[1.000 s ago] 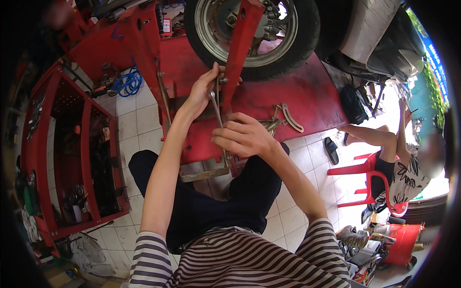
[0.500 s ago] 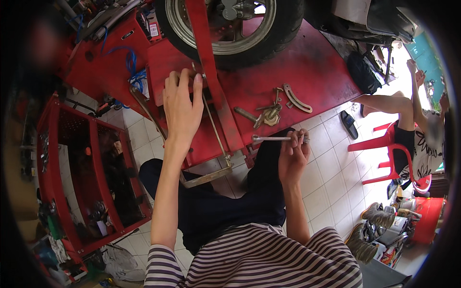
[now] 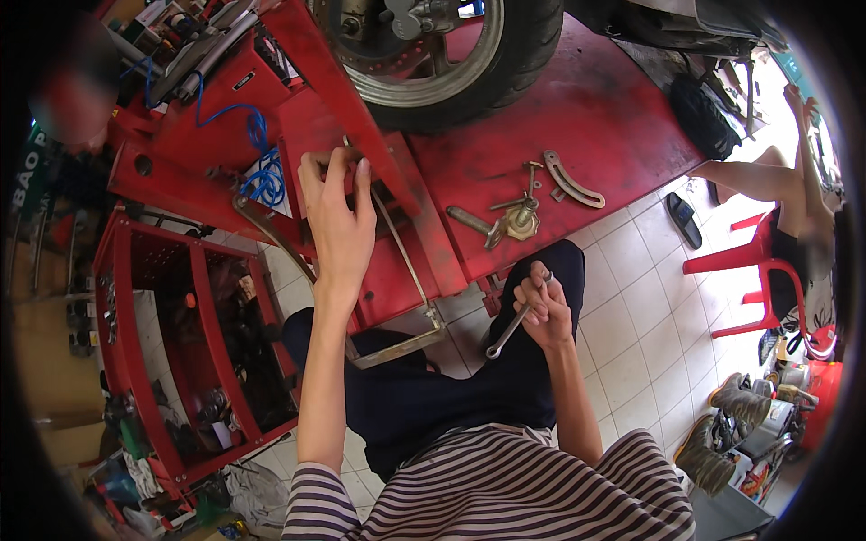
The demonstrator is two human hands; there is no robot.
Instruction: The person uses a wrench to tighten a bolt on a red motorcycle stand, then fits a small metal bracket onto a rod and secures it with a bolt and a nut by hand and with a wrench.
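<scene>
My right hand (image 3: 547,309) is closed around a wrench (image 3: 511,332), whose ring end points down toward my lap. My left hand (image 3: 341,216) reaches over the red metal stand, its fingers bent down beside a slanted red bar (image 3: 329,81); its fingertips are hidden, so what they grip cannot be made out. Below that hand, a thin metal rod (image 3: 402,242) runs down to a flat metal lever (image 3: 401,348) that juts out over my legs. To the right on the red platform lie a worn metal clamp-like part with a knob (image 3: 521,219) and a curved slotted bracket (image 3: 574,180).
A motorcycle wheel (image 3: 469,77) stands on the red platform (image 3: 604,108). Blue hose (image 3: 264,180) coils to the left, above a red tool cart (image 3: 194,352). Another person sits on a red chair (image 3: 767,270) at right, near a sandal (image 3: 684,221) and shoes (image 3: 708,460).
My right hand has turned the wrench from lying level to slanting down, ring end lower. My left hand stays by the red bar. The view has shifted a little.
</scene>
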